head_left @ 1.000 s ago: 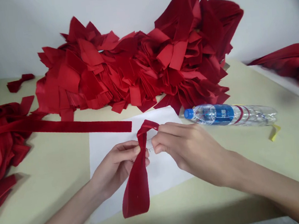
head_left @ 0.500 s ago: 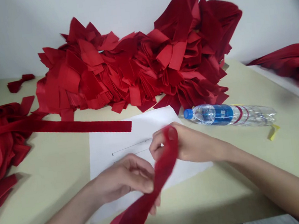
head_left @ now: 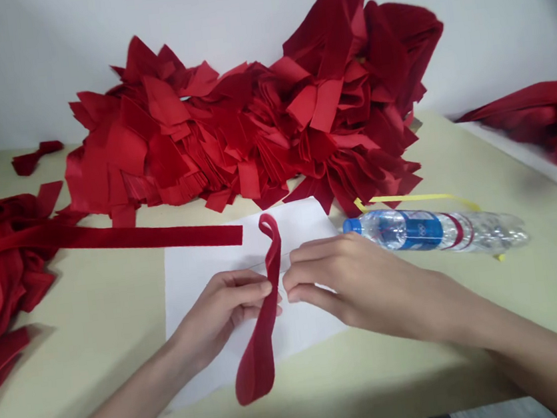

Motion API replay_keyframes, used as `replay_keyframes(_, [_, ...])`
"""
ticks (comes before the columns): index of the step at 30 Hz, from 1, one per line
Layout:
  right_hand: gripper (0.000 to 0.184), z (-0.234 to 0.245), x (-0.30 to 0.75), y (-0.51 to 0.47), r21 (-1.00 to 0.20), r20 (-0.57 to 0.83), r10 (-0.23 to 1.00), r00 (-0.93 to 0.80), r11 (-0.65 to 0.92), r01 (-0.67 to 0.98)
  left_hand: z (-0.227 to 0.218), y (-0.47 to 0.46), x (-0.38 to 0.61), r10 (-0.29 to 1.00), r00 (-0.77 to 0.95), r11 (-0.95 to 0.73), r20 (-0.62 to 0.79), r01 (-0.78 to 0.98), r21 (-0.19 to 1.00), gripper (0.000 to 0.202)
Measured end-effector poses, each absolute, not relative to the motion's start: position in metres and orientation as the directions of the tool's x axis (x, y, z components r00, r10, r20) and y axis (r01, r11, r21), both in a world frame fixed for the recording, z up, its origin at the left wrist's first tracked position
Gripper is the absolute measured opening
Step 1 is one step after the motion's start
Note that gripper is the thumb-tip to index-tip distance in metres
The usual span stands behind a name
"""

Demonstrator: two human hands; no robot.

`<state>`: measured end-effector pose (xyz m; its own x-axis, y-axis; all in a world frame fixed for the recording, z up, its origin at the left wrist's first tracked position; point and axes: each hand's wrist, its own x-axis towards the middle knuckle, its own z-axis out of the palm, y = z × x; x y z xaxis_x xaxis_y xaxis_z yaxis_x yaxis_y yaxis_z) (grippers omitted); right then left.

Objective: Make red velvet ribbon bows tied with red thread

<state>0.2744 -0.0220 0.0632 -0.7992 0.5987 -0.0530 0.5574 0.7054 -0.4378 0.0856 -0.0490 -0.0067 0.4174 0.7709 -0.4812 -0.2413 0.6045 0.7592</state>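
A looped length of red velvet ribbon (head_left: pixel 272 297) is pinched at its middle between the thumb and fingers of my left hand (head_left: pixel 223 302). One loop points up and away; a larger one hangs toward the table's front edge. Just to the right of the pinch is my right hand (head_left: pixel 336 276), its fingers curled together with the tips close to the ribbon. Anything between those fingertips is too small or hidden to make out. Beneath both hands lies a white paper sheet (head_left: pixel 184 266) with thin printed lines, partly covered.
A large heap of red ribbon pieces (head_left: pixel 230 134) stands against the wall. More red ribbon (head_left: pixel 2 254) lies at left, one strip reaching over the paper. A blue-capped plastic bottle (head_left: pixel 421 227) lies at right beside a yellow strip (head_left: pixel 422 196). Red fabric (head_left: pixel 539 112) sits far right.
My right hand has left the ribbon's upper end and come down beside its middle. The ribbon now forms two loops in my left hand. The bottle has shifted slightly, exposing more yellow strip.
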Motion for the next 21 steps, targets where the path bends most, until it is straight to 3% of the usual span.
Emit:
replay_keyframes(4, [0.017, 0.056, 0.281, -0.007, -0.51, -0.014, 0.613, -0.79, 0.675, 0.533, -0.006, -0.045, 0.078, 0.758, 0.45, 0.635, -0.472, -0.342, 0.693, 0.005])
replay_keyframes(10, [0.016, 0.039, 0.286, 0.016, -0.773, -0.106, 0.549, -0.829, 0.479, 0.417, 0.001, -0.046, 0.075, 0.76, 0.594, 0.579, -0.263, -0.436, 0.689, 0.008])
replay_keyframes(12, [0.014, 0.038, 0.286, 0.019, -0.877, -0.084, 0.512, -0.855, 0.37, 0.307, 0.001, -0.046, 0.074, 0.779, 0.57, 0.572, -0.262, -0.474, 0.669, 0.008])
replay_keyframes(15, [0.014, 0.036, 0.286, 0.021, -0.991, 0.051, 0.446, -0.893, 0.133, 0.01, 0.0, -0.045, 0.072, 0.805, 0.509, 0.563, -0.306, -0.49, 0.666, 0.009])
replay_keyframes(18, [0.021, 0.029, 0.287, 0.023, -0.963, 0.185, 0.431, -0.883, -0.098, -0.25, -0.004, -0.043, 0.073, 0.802, 0.486, 0.579, -0.348, -0.484, 0.656, 0.009])
replay_keyframes(21, [0.019, 0.02, 0.286, 0.023, -0.906, 0.22, 0.453, -0.864, -0.233, -0.354, -0.009, -0.043, 0.077, 0.782, 0.529, 0.599, -0.329, -0.494, 0.63, 0.01])
